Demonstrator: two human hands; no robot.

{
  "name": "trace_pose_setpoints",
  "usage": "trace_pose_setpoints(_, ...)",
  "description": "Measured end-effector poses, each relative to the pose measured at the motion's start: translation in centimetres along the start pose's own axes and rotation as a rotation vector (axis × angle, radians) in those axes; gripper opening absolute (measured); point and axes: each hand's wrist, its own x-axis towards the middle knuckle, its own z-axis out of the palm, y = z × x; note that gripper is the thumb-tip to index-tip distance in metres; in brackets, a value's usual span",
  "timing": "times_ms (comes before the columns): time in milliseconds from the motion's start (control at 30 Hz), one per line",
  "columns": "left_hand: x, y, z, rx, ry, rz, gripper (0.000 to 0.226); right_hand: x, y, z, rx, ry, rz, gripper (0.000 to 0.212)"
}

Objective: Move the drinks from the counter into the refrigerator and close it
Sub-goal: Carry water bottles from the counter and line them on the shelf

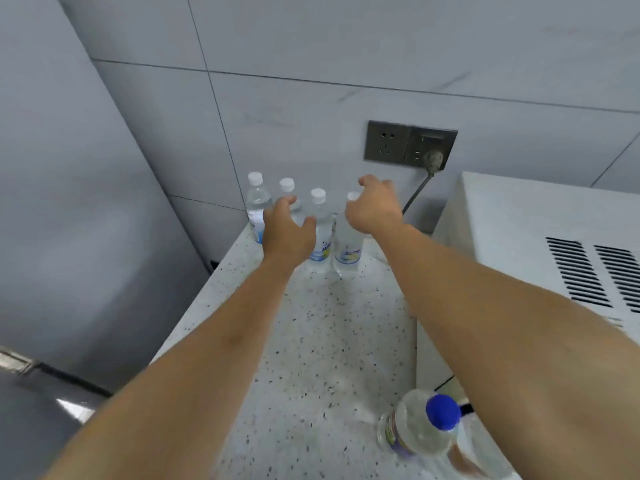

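Drinks: four clear bottles with white caps stand upright in a row at the far end of your counter, close to the tiled wall. From your left they are the first bottle, the second bottle, the third bottle and the fourth bottle. All four are on the counter.

Left hand: your left hand is spread, fingers curved but not clamped, in front of the second bottle, with the thumb against the side of the third. It hides most of the second bottle, so you cannot tell whether it touches that one. It holds nothing.

Right hand: your right hand hovers at the top of the fourth bottle, fingers loosely arched over its cap. The grip is not closed around it; contact with the cap cannot be judged.

Near bottle: a fifth clear bottle with a blue cap stands at the near right of the counter, well apart from the row, beside your right forearm.

Counter: the speckled white counter runs from you towards the wall.

Refrigerator: the grey refrigerator stands just left of the counter.

Right side: a white vented appliance sits on the right.

Wall: a dark socket plate with a plug and cable in its right half.
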Motion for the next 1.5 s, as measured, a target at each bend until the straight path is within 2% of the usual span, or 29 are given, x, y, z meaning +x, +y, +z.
trace_pose_setpoints(167, 5.3, 0.5, 2.3, 0.402, -0.101, 0.193, 0.061, 4.0, -0.8, -0.1, -0.281, -0.133, -0.124, 0.059)
trace_pose_setpoints(333, 7.1, 0.0, 4.1, 0.589, -0.227, 0.263, 0.059, 5.4, 0.6, 0.8, -0.528, -0.219, -0.236, 0.045)
trace_pose_setpoints(433, 6.6, -0.1, 3.9, 0.557, -0.186, 0.308, 0.042, 5.4, 1.1, 1.0, -0.601, -0.218, -0.259, 0.034)
trace_pose_setpoints(533, 5.1, -0.6, 3.3, 0.549, -0.178, 0.308, 0.028, 5.0, 1.5, 1.2, -0.641, -0.224, -0.268, 0.034)
trace_pose_setpoints(667, 1.8, -2.4, 2.0, 0.439, -0.111, 0.169, 0.021, 3.5, 1.9, 1.5, -0.603, -0.251, -0.256, 0.038)
trace_pose_setpoints(800, -2.7, -4.8, 0.4, 0.339, -0.116, 0.024, 0.018, 0.6, 1.4, 1.9, -0.596, -0.282, -0.238, 0.033)
trace_pose_setpoints(900, -6.3, -6.6, -0.8, 0.265, -0.088, -0.054, 0.020, -2.1, 0.9, 3.0, -0.598, -0.302, -0.251, 0.039)
trace_pose_setpoints(967, -8.3, -7.4, -1.8, 0.219, -0.055, -0.089, 0.019, -3.8, 0.6, 3.8, -0.554, -0.289, -0.252, 0.040)
trace_pose_setpoints(1067, -10.5, -7.7, -3.6, 0.174, -0.002, -0.103, 0.018, -6.2, 0.1, 4.6, -0.373, -0.261, -0.225, 0.026)
trace_pose_setpoints(1233, -12.9, -7.3, -7.5, 0.125, 0.045, -0.018, 0.017, -11.2, -0.1, 5.7, 0.000, -0.177, -0.117, 0.021)
trace_pose_setpoints(1500, -15.9, -8.5, -12.2, 0.132, 0.064, 0.005, 0.014, -19.4, 0.7, 7.5, 0.220, -0.070, -0.138, 0.022)
